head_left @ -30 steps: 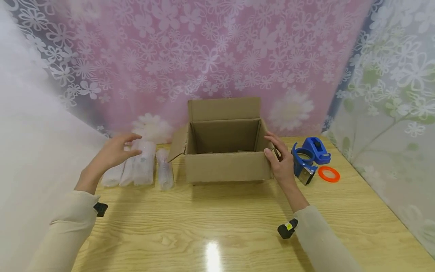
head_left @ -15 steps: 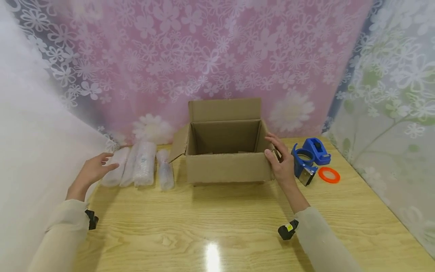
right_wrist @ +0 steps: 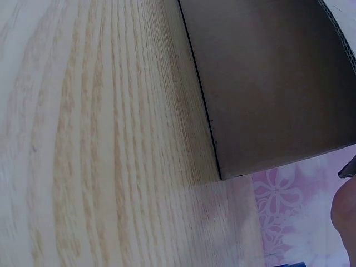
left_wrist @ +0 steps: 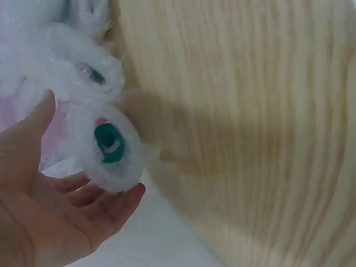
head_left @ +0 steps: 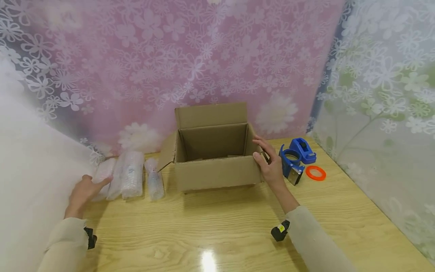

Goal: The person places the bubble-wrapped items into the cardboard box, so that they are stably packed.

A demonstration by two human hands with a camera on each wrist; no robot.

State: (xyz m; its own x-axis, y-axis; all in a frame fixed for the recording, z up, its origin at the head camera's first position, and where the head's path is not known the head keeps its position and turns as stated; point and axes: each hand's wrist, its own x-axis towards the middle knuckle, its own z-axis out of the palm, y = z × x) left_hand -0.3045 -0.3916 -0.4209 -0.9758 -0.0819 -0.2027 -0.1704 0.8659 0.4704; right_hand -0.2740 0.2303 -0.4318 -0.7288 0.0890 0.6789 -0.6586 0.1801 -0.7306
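Note:
Against the right end of the open cardboard box (head_left: 217, 175), my right hand (head_left: 270, 166) grips the upper corner, thumb at the front and fingers at the side. The right wrist view shows a lower corner of the box, with only a bit of that hand at its edge. My left hand (head_left: 83, 190) is at the leftmost bubble-wrapped roll (head_left: 106, 168), thumb held apart from the fingers. In the left wrist view the fingers lie close beside the roll's near end, where something green (left_wrist: 109, 142) shows through the wrap. The thumb is clear of it.
Beside that roll lie more bubble-wrapped rolls (head_left: 133, 175), and a smaller wrapped piece (head_left: 155, 185) next to the box's left flap (head_left: 168, 153). Right of the box are a blue tape gun (head_left: 291, 166), a blue tape dispenser (head_left: 302, 150) and an orange ring (head_left: 316, 173).
My left hand has moved left and down from above the wrapped rolls to the leftmost one. The right hand stays on the box. The head view has shifted slightly.

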